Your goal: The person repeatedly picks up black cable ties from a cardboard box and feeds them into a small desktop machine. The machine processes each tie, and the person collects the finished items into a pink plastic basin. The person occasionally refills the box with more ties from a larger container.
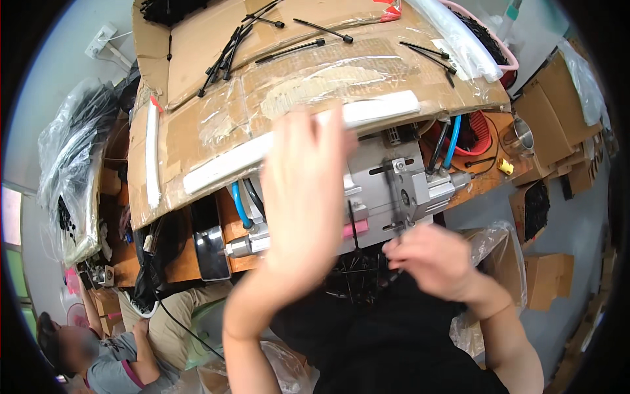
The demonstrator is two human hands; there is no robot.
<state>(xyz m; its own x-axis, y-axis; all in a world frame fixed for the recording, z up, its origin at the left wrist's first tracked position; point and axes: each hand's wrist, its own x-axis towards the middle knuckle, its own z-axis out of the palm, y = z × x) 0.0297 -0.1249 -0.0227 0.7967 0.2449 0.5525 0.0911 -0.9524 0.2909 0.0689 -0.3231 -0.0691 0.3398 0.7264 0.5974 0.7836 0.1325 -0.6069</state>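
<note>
My left hand [298, 184] is raised over the front edge of a tilted cardboard sheet [230, 131], in front of a white foam strip [226, 164]. Motion smears its fingers, so what they do is unclear. My right hand [433, 259] is closed in a pinch around a thin dark rod [396, 197], blurred and upright beside a grey metal clamping fixture [420, 190]. Several black rods with thick ends [230, 52] lie scattered on the cardboard. Below the fixture, more thin black pieces [357, 269] gather near my lap.
Blue air hoses [451, 141] and black ones run to the fixture. A red basket [482, 138], a metal cup [518, 136] and a yellow piece [504, 166] stand at right. Cardboard boxes [549, 279] sit on the floor. Another person [125, 361] sits at lower left.
</note>
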